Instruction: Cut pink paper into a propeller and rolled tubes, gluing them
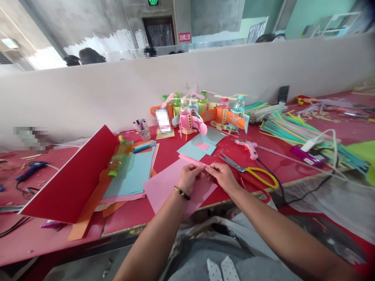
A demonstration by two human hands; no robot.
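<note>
One pink strip (pixel 189 159): long axis diagonal, free end pointing far-left.

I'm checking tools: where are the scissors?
In the head view, the scissors lie beside the right hand, to its right, nearer than the glue gun.

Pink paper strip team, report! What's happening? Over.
Left hand, right hand: both pinching pink paper strip. Pink sheet beneath. Scissors, blades parted, beside right hand.
</note>
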